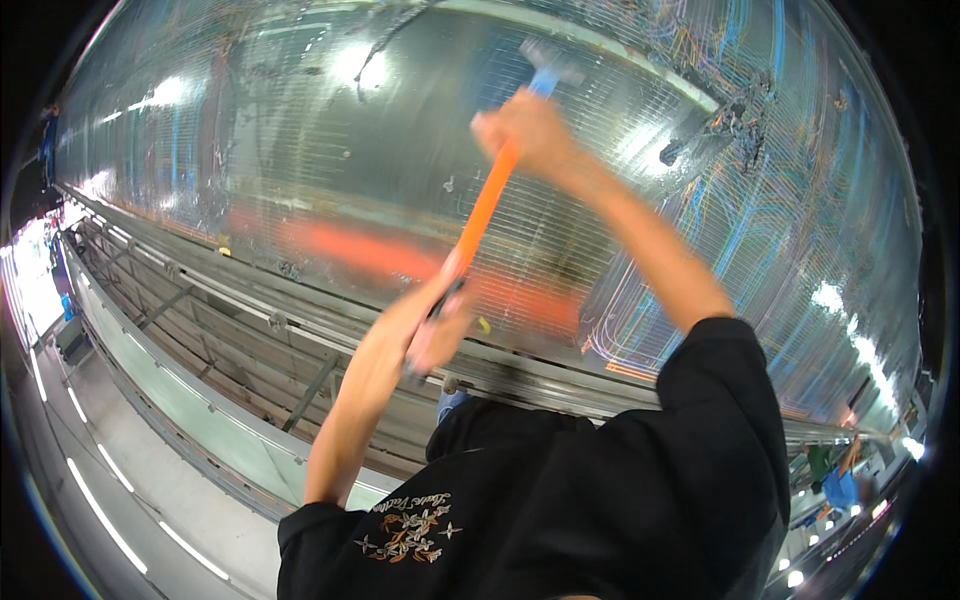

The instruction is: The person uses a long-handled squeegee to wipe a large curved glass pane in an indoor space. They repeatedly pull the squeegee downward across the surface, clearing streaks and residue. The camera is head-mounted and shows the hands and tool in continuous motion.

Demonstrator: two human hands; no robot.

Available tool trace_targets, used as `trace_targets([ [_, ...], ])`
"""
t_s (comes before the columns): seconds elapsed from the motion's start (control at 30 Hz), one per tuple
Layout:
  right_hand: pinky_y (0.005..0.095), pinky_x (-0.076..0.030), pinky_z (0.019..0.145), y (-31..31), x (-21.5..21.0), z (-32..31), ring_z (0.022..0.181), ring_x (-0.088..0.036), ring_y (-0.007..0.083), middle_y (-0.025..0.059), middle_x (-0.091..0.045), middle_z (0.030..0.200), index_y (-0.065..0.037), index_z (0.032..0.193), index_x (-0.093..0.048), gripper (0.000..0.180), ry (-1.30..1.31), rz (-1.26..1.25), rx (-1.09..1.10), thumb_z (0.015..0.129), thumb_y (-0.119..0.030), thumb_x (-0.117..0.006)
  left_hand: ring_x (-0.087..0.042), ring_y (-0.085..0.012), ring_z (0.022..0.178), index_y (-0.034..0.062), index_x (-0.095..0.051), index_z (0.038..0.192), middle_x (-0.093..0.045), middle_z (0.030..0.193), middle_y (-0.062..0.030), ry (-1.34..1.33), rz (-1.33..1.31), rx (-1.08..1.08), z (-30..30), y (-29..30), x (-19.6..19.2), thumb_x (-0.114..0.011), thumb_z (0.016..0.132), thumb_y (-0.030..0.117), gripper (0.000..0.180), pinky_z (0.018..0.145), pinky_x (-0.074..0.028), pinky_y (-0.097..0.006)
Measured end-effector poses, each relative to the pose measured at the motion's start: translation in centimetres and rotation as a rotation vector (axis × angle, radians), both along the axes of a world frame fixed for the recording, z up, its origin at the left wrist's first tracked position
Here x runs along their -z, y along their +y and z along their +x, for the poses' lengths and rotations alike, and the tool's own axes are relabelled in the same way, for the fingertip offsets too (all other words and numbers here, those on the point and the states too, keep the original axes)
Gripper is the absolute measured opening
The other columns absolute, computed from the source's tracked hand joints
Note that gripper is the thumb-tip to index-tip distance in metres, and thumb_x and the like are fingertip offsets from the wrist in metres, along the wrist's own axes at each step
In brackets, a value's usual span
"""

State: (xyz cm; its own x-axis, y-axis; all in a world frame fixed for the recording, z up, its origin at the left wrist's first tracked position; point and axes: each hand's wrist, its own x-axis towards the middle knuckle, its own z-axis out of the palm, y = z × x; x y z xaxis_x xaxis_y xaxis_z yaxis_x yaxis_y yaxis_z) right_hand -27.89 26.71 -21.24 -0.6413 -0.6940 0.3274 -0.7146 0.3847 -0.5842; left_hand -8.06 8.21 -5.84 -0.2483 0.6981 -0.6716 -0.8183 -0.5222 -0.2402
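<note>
I hold a long tool with an orange handle (pixel 486 207), a blue neck and a grey crosswise head, tilted up and to the right. Its head is smeared by motion, so I cannot tell whether it is a hammer or a scraper. High on the shaft, close to the blue part, my right hand (pixel 532 132) is closed. My left hand (pixel 440 325) is wrapped round the dark lower end of the handle, also blurred. Both hands are over a broad shiny sheet (pixel 330 130) covered in fine lines and coloured streaks. Whether the head touches the sheet cannot be made out.
A metal rail (pixel 300 330) runs along the sheet's near edge, with an open frame of bars (pixel 220 335) below on the left. Dark ragged patches (pixel 735 125) mark the sheet at right. Another person in blue and green (pixel 840 487) is at the far lower right.
</note>
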Motion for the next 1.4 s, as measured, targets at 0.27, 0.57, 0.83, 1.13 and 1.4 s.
trace_targets([
  [0.27, 0.0506, -0.045, 0.069, -0.1, -3.9, -4.4, 0.067, -0.058, 0.0408, 0.0181, -0.057, 0.065, -0.004, 0.068, -0.055, 0.040, -0.053, -0.007, -0.024, 0.100, -0.027, -0.058, -0.032, -0.0042, 0.034, 0.0124, -0.052, 0.078, -0.037, 0.050, 0.0067, 0.169, -0.081, -0.149, -5.1, 3.0, -4.1, -0.049, 0.105, 0.059, 0.054, 0.029, -0.027, -0.023],
  [0.57, 0.0442, -0.040, 0.069, -8.7, -4.1, 30.6, 0.068, -0.052, 0.0315, 0.0092, -0.051, 0.065, -0.010, 0.065, -0.049, 0.034, -0.096, -0.089, 0.231, 0.092, -0.015, -0.070, -0.032, -0.0058, 0.030, 0.0106, -0.051, 0.095, -0.039, 0.049, 0.0043, -0.004, -0.073, 0.069, 26.3, -11.4, -4.2, -0.038, 0.103, 0.070, 0.061, 0.026, -0.029, -0.023],
  [0.83, 0.0389, -0.041, 0.071, -18.2, -5.0, 44.7, 0.067, -0.057, 0.0247, 0.0052, -0.058, 0.065, -0.010, 0.068, -0.056, 0.026, -0.150, -0.147, 0.152, 0.087, -0.015, -0.073, -0.037, -0.0088, 0.034, 0.0086, -0.052, 0.109, -0.049, 0.065, -0.0012, 0.014, -0.281, 0.211, 39.3, -21.2, -9.1, -0.039, 0.108, 0.056, 0.049, 0.029, -0.030, -0.024],
  [1.13, 0.0389, -0.036, 0.059, -15.4, -3.6, 34.9, 0.051, -0.048, 0.0228, 0.0029, -0.046, 0.051, -0.016, 0.056, -0.050, 0.041, -0.051, -0.112, 0.193, 0.090, -0.019, -0.073, -0.028, -0.0024, 0.033, 0.0141, -0.050, 0.102, -0.038, 0.057, 0.0068, -0.142, -0.214, 0.226, 29.8, -18.8, -10.5, -0.044, 0.107, 0.057, 0.044, 0.027, -0.024, -0.020],
  [1.4, 0.0389, -0.034, 0.054, -10.1, -1.7, 11.9, 0.048, -0.046, 0.0234, 0.0036, -0.045, 0.049, -0.017, 0.052, -0.045, 0.047, 0.117, -0.179, 0.232, 0.091, -0.016, -0.070, -0.024, -0.0042, 0.033, 0.0167, -0.046, 0.096, -0.033, 0.057, 0.0079, -0.154, -0.100, 0.094, 7.8, -11.6, -9.4, -0.040, 0.108, 0.057, 0.043, 0.028, -0.023, -0.022],
])
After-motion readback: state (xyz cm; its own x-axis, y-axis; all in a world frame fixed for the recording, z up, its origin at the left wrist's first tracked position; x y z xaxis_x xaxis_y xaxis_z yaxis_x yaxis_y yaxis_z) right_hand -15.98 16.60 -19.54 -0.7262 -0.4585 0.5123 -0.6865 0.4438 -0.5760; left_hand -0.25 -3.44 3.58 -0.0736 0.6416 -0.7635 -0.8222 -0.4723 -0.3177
